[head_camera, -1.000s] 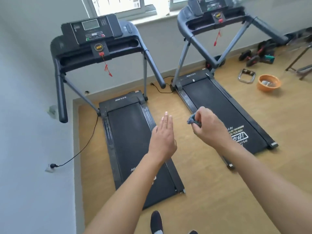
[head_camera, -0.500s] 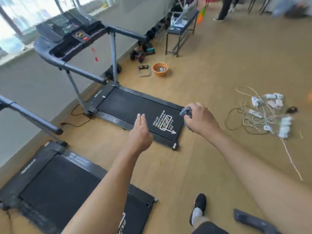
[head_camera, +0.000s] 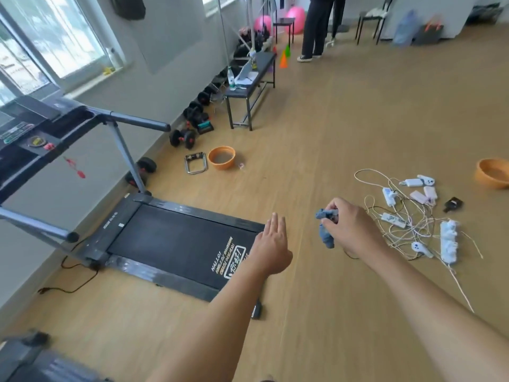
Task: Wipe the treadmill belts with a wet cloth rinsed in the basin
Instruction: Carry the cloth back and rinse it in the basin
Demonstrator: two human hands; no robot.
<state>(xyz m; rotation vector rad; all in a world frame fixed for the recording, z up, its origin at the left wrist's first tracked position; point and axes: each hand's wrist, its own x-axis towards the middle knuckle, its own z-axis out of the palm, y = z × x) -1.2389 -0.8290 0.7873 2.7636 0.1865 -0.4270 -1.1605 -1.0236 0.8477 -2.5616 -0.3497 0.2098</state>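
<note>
Blue cloth (head_camera: 326,226) is gripped all scrunched up in the right hand (head_camera: 351,228), over the floor just past the treadmill belt (head_camera: 176,241) end. Left hand (head_camera: 272,248) is held flat, fingers straight, nothing grabbed.

Only the person's arms and hands show, and all of it is uncovered. The left hand (head_camera: 271,245) and the right hand (head_camera: 351,230) are bare, seen from the back, with smooth knuckles and short nails on the left fingers. The left forearm (head_camera: 225,312) fills the near middle and the right forearm (head_camera: 440,321) the near right corner. Both are bare from wrist to frame edge, slim at the wrist and swelling wide toward the camera. Between them, at the very near edge, sits a small dark sliver (head_camera: 265,379), too little to tell whether it is shoe or clothing.
</note>
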